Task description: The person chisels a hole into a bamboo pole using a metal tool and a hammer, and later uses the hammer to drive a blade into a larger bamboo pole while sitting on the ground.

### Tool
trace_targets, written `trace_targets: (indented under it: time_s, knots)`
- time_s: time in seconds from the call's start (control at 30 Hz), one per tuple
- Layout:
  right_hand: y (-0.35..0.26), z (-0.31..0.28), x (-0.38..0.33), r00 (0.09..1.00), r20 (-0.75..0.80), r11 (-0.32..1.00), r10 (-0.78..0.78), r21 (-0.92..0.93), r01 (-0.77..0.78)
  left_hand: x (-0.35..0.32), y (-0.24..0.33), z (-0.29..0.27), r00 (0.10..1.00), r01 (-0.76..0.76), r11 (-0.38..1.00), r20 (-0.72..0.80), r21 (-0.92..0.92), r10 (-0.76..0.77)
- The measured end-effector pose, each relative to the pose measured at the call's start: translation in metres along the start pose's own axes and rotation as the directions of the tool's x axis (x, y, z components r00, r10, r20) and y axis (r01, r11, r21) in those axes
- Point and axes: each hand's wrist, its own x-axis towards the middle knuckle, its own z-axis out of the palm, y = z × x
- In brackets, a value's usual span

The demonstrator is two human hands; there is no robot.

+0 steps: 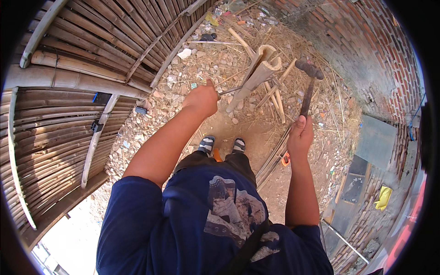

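One split bamboo pole (256, 75) stands tilted on the stony ground, and everything here is placed against it. Two hands work at it. The left hand (201, 98) sits just left of the pole, fist closed around the handle of a single blade (230, 90) whose metal reaches across to touch the pole's side. The right hand (300, 135) is to the right of the pole and lower, fingers wrapped shut around the shaft of one hammer (308, 87), its dark head raised beside the pole's open top. Two sandalled feet (222, 144) stand just below the pole's base. Several loose bamboo slats (272, 160) lie on the ground to the lower right of the pole, too bunched to count. Far left of the pole runs a woven bamboo fence (68, 105), and far right a curved brick wall (380, 50); between them lies a strip of bare dirt and rubble around the pole. Both forearms stretch forward, the left nearly straight, the right bent upward at the wrist.
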Motion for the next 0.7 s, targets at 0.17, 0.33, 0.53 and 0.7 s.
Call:
trace_targets:
  time_s: [0.17, 0.33, 0.53, 0.7]
  knots:
    - [0.051, 0.013, -0.007, 0.987, 0.135, 0.995, 0.089, -0.061, -0.082, 0.014, 0.002, 0.004, 0.999, 0.002, 0.998, -0.033, 0.067, 0.0]
    - [0.175, -0.036, -0.105, 0.804, 0.134, 0.791, 0.58, 0.143, -0.595, 0.026, -0.003, 0.008, 0.996, 0.045, 0.996, -0.078, 0.07, -0.04]
    - [0.282, -0.104, -0.34, -0.012, 0.466, -0.099, 0.885, 0.162, -0.982, 0.023, 0.019, 0.0, 0.985, 0.088, 0.996, -0.152, 0.033, -0.082]
    - [0.295, -0.135, -0.366, -0.104, 0.435, -0.079, 0.894, -0.075, -0.994, 0.029, 0.036, 0.006, 0.955, 0.108, 0.994, -0.276, -0.005, -0.105]
